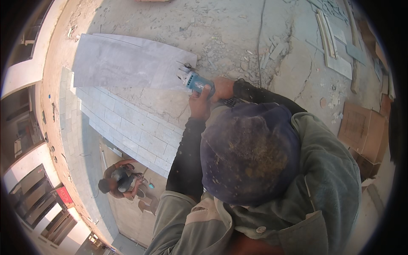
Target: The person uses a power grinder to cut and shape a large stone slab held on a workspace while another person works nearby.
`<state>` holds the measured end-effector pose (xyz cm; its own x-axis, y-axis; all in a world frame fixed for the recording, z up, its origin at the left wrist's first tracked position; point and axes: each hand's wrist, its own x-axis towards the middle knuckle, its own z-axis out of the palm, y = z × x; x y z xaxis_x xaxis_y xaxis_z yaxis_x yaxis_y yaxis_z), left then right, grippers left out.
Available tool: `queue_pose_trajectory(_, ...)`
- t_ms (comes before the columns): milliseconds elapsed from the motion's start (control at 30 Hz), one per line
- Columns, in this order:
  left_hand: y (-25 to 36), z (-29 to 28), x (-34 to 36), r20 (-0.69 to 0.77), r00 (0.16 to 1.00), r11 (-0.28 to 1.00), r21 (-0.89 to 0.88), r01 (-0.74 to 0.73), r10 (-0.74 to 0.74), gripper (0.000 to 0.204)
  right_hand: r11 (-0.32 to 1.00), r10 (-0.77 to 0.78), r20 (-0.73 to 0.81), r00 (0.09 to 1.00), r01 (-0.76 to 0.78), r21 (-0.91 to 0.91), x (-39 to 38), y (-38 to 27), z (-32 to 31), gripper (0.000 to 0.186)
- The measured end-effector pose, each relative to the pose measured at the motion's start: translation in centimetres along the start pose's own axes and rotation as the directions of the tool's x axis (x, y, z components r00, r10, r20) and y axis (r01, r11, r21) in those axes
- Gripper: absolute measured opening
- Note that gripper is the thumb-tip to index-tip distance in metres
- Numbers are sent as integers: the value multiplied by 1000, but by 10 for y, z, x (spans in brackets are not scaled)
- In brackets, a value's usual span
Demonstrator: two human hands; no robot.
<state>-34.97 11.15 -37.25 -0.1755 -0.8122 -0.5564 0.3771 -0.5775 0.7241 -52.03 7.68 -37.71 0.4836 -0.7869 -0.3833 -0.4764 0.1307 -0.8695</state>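
Observation:
A teal hand-held power cutter with a metal front part rests at the right end of a large grey slab. My left hand is closed on the near side of its body, thumb and fingers pressed to the casing. From the right, my right hand wraps round the rear of the same tool; part of its grip is hidden behind the body. Black sleeves cover both forearms. The blade's contact with the slab is too small to make out.
Broken stone chips litter the concrete beyond, with a dark cable across it. Long strips and cardboard boxes lie at right. Below left, past a paved ledge, another person crouches on lower ground.

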Motion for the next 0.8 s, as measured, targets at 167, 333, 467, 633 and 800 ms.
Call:
queue_pose_trajectory(167,0,3,-2,-4,1000,1000,21,-7,7,38,999,28,7,1000,-28,-46,0,2,0,52)
queue_pose_trajectory(333,-3,0,-1,15,1000,1000,7,-3,3,39,999,31,6,1000,-31,-22,-3,1,1,53)
queue_pose_trajectory(467,-2,6,-4,2,1000,1000,16,4,-4,41,1000,24,15,1000,-24,13,-6,2,0,54)
queue_pose_trajectory(633,-1,7,-7,-1,1000,1000,20,-16,17,41,999,31,18,999,-31,8,-10,-6,-3,52)
queue_pose_trajectory(800,-1,11,-11,-47,998,999,23,30,-29,39,996,82,34,996,-83,25,-17,-12,-6,53)
